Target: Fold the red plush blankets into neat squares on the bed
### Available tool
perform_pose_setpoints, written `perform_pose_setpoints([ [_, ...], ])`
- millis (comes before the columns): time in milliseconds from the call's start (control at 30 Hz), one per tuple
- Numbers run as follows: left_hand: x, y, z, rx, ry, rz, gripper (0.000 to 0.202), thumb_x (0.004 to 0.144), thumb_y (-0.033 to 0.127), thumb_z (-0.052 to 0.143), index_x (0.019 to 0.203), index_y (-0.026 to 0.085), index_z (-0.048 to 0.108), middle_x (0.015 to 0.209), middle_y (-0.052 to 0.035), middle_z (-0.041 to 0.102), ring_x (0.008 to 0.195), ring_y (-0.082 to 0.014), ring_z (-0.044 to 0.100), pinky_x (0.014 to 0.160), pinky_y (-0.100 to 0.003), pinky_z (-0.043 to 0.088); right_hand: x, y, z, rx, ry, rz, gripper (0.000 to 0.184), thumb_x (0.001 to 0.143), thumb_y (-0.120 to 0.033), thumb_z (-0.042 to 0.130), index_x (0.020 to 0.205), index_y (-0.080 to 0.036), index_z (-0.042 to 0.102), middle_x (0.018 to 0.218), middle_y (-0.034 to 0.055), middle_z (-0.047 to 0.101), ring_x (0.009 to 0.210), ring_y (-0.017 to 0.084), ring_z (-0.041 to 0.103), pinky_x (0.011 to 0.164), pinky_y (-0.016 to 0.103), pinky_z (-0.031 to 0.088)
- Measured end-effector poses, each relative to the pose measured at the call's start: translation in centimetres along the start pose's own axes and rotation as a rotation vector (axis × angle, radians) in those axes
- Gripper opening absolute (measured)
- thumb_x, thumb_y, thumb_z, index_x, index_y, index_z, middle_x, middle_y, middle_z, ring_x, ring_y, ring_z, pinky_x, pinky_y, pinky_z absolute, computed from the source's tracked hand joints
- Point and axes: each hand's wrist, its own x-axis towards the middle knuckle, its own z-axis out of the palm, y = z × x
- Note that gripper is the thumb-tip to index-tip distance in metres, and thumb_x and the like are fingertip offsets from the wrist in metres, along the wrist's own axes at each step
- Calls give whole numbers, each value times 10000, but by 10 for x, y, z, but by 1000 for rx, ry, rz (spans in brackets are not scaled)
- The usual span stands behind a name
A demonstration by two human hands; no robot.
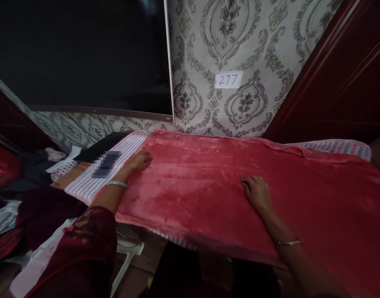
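A red plush blanket (208, 178) lies spread over a striped pink and white cloth (87, 184) on a long table. My left hand (140, 160) rests flat on the blanket's left edge, fingers stretched out. My right hand (255, 191) lies palm down on the middle of the blanket, fingers apart. Each wrist wears a thin bangle. Neither hand holds anything.
A dark flat object (106, 164) lies on the striped cloth by my left hand. A pile of clothes (37, 182) sits at the left. Behind are a black screen (81, 54), patterned wallpaper with a "277" label (228, 79), and a dark red door (338, 78). A white plastic stool (127, 252) stands below.
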Motion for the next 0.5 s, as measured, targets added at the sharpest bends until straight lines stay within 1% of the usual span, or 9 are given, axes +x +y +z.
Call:
perform_pose_setpoints([
  [33,-1,1,3,-12,-17,27,172,791,255,621,877,222,766,1128,-76,741,1146,-232,639,1062,-350,487,0,1,1,0,26,-12,285,955,-271,476,908,-192,746,899,121,668,882,270,551,733,359,387],
  [67,-3,2,5,-20,-23,51,183,801,247,593,876,216,756,1091,-73,749,1100,-218,657,1036,-334,503,1,1,2,0,51,-22,277,953,-263,483,896,-193,744,873,115,661,863,265,546,717,352,372],
  [133,-8,5,10,-25,-5,72,226,840,244,517,881,206,735,1069,-88,754,1058,-221,672,1011,-349,518,2,0,3,-5,83,-32,269,956,-247,487,874,-194,738,842,106,652,843,258,541,699,344,348],
  [200,-13,9,14,-24,39,69,268,872,254,453,885,205,716,1068,-106,755,1059,-240,677,1010,-378,517,3,-2,2,-14,92,-29,262,956,-225,490,841,-193,724,833,103,651,839,253,542,696,344,339],
  [300,-18,13,17,-29,111,49,288,872,243,405,902,204,688,1089,-129,759,1073,-263,684,1007,-405,518,4,-7,0,-8,109,-9,251,955,-196,490,811,-195,695,842,104,660,850,254,549,715,352,348],
  [400,-16,15,15,-102,203,-33,254,856,246,411,908,199,656,1120,-140,759,1073,-264,696,965,-379,537,6,-10,-2,33,179,17,255,970,-188,469,812,-193,670,844,105,664,846,252,554,741,360,368],
  [500,-13,18,8,-200,280,-171,201,867,259,428,896,203,619,1053,-123,764,985,-248,715,877,-336,549,7,-10,-2,83,258,34,253,983,-198,453,829,-201,653,835,98,657,825,246,545,748,360,378],
])
